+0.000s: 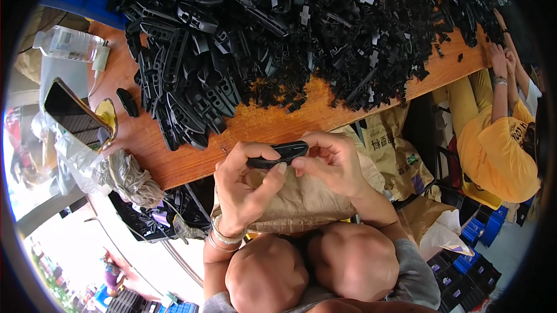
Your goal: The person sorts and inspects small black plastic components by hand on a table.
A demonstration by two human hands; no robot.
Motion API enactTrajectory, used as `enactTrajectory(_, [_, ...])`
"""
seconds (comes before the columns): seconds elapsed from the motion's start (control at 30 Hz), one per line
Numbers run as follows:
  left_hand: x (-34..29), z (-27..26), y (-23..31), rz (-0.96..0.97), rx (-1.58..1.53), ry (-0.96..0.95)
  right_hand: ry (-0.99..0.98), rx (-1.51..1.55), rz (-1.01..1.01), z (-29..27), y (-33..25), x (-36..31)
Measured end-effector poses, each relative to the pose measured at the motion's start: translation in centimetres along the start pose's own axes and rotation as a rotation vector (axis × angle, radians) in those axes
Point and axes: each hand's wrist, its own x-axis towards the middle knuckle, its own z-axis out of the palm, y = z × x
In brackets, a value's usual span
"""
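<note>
Between my two hands, just off the table's near edge, I hold a glossy black elongated plastic part (278, 154) level. My left hand (245, 180) grips its left end between thumb and fingers. The fingertips of my right hand (332, 162) pinch the right end. Whether a smaller piece sits under the right fingertips is hidden. Beyond my hands, long black plastic parts (194, 75) of a similar look lie heaped on the wooden table (272, 130). To their right spreads a pile of small black clips (371, 51). A brown paper sack (301, 205) lies below my hands, above my knees.
At the left stand a phone (72, 107) on a holder, a clear plastic bottle (69, 43) and a crumpled grey cloth (125, 179). A black bin (156, 217) sits under the table. Another person in an orange shirt (493, 153) works at the right.
</note>
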Motion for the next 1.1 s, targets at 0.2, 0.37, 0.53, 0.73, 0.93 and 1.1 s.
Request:
enactTrajectory(0.2, [0.5,-0.8,-0.1,-0.06,-0.128,-0.108,-0.027,0.186,0.155,-0.2,-0.9,0.1])
enactTrajectory(0.37, [0.8,-1.2,1.3,-0.048,-0.001,-0.219,-0.041,0.179,0.176,-1.8,-0.9,-0.2])
enactTrajectory(0.53, [3.8,-2.8,1.9,0.517,0.758,0.304,-0.187,-0.299,0.0,-4.2,-2.0,0.9])
enactTrajectory(0.73, [9.0,-4.3,2.7,0.711,1.447,0.222,0.259,-1.021,-0.674,-1.0,-0.1,5.6])
enactTrajectory(0.93, [8.0,-4.4,1.4,0.856,1.149,0.32,0.333,-0.86,-0.754,-0.8,0.4,5.4])
enactTrajectory(1.1, [6.9,-3.5,-0.3,0.761,0.77,0.418,0.368,-0.854,-0.727,-0.3,0.9,5.2])
